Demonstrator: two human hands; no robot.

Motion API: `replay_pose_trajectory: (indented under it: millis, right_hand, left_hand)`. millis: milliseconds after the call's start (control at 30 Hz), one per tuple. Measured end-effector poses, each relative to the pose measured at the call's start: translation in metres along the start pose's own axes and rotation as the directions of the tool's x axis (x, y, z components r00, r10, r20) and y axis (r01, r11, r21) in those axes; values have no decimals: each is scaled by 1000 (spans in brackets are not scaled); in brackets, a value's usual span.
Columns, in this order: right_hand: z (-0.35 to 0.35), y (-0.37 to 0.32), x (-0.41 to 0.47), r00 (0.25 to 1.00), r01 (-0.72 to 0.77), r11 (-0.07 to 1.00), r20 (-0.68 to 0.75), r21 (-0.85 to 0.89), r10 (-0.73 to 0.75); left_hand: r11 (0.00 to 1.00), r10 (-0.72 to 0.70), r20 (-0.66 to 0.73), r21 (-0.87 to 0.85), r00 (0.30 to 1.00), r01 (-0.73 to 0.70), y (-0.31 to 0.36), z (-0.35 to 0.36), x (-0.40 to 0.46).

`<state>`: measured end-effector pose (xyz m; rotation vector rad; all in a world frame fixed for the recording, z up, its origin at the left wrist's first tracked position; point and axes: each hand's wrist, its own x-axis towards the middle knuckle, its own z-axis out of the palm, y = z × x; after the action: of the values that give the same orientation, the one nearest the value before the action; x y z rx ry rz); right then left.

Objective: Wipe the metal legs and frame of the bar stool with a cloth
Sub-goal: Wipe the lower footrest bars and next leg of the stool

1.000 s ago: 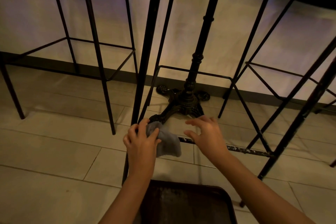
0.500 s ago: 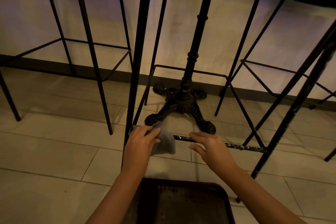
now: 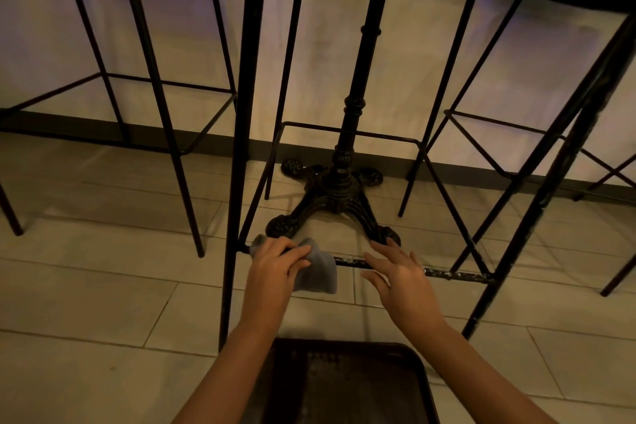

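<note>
Tiled floor [image 3: 103, 286], scuffed black footrest bar [image 3: 454, 274]

Tiled floor [image 3: 103, 293] under stool legs [image 3: 241, 148], table base [image 3: 337, 196]

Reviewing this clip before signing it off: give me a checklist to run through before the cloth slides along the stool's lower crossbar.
1. Grey cloth held in left hand: ok.
2. Cloth wrapped on the black metal lower crossbar: ok.
3. Right hand holding the crossbar: not ok, fingers open above it.
4. Crossbar to the right clean: not ok, pale specks.
5. Ornate black cast-iron table base clear of the crossbar: cannot tell.
</note>
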<state>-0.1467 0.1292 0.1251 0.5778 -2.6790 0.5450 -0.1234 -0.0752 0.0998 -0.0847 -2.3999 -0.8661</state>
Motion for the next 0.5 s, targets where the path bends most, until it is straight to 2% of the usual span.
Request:
replay_pose_trajectory:
  millis: [133,200,333,500]
  right_hand:
    - [-9,5,0,996,-92,995,12,47,91]
    - [-10,8,-1,996,-86,996,19,36,86]
    - [-8,15,-5,996,-87,996,26,17,87]
    - [-6,16,-6,995,-102,993,5,55,101]
  left_hand:
    - [999,18,15,-43,1000,-18,-2,1,2]
    - [998,38,4,-51,999,-38,-11,-3,2]
    - [995,-21,-56,-95,998,15,-16,-6,-3]
    - [997,-15,-99,-75,995,8,-8,3,-5]
